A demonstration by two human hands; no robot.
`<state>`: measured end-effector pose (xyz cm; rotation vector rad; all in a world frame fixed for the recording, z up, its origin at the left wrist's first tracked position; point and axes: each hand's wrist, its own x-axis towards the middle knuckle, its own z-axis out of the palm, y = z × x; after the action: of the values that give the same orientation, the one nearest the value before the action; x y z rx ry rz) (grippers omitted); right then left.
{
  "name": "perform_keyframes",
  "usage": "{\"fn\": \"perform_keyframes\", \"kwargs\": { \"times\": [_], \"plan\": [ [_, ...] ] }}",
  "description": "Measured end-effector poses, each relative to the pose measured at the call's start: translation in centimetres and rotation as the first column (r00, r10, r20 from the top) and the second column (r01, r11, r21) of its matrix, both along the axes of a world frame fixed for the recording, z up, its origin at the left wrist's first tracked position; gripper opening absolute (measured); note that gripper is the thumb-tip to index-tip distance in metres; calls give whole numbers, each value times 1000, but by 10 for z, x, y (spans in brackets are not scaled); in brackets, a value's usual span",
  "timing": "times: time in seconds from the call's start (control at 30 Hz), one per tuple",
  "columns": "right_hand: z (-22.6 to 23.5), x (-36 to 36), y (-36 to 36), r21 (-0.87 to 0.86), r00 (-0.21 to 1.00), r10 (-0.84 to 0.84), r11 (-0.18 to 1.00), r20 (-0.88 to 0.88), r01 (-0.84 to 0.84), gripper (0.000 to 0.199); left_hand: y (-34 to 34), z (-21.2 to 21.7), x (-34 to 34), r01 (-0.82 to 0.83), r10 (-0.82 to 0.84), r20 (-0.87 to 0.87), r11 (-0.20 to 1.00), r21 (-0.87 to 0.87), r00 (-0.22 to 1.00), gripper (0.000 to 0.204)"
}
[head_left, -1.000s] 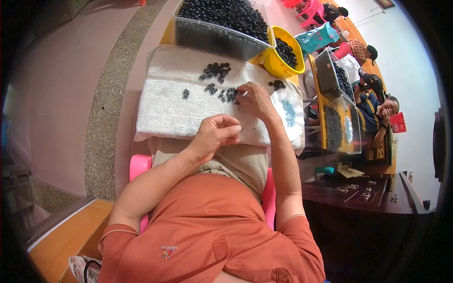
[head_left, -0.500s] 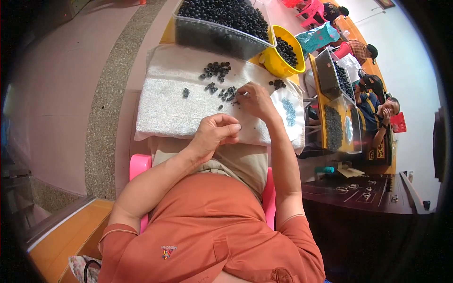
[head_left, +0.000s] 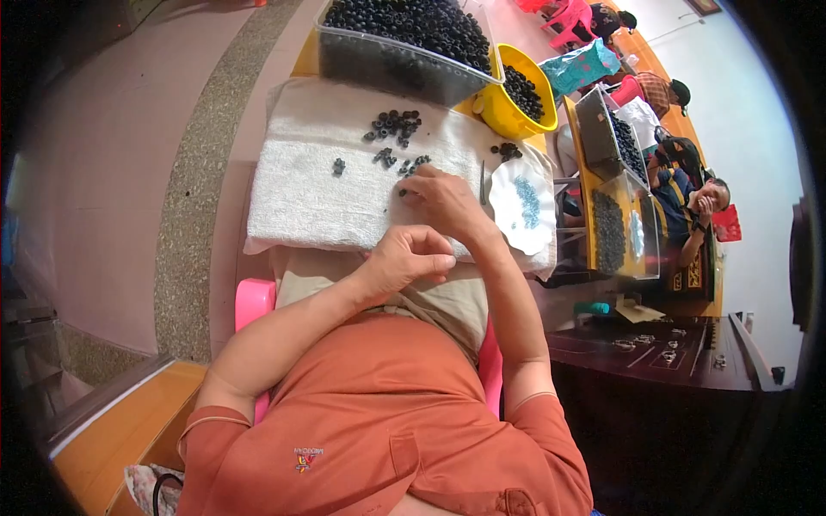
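Observation:
Low over the cloth's near edge, my left hand (head_left: 404, 265) has thumb and forefinger closed in a pinch; what lies between the tips is too small to make out. My right hand (head_left: 445, 205) reaches over the white towel (head_left: 301, 202), its fingertips closed at a small black cylindrical piece (head_left: 403, 193). Beyond those fingers lie small clusters of the same black pieces (head_left: 384, 157), partly covered by the hand. A larger heap of black rings (head_left: 394, 126) sits farther back, and a little cluster (head_left: 339, 166) lies to the left.
Right of my right hand are a thin dark tool (head_left: 482, 183) and a scalloped white plate (head_left: 508, 225) with tiny bluish bits. A clear bin (head_left: 404, 73) and a yellow tub (head_left: 489, 107), both filled with black parts, stand behind. A person (head_left: 675, 206) sits at the right.
My right hand has moved left and nearer, from the clusters to the single black piece, uncovering the thin tool. My left hand has shifted slightly right and nearer.

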<state>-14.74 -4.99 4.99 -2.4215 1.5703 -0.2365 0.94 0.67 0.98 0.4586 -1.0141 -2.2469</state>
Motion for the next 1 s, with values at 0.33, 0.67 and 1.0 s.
{"fn": "perform_keyframes", "kwargs": {
  "times": [0.33,0.67,1.0],
  "plan": [
    [-17,-6,7,-66,986,-31,997,162,42,20,0,6,2,-15,15,10,1000,-3,1000,13],
    [-24,-36,29,136,689,-205,979,695,155,11,-1,5,3,-56,56,26,998,24,998,13],
    [-32,-49,38,186,503,-237,971,832,150,6,-3,5,4,-98,96,21,992,78,995,13]
  ]
}}
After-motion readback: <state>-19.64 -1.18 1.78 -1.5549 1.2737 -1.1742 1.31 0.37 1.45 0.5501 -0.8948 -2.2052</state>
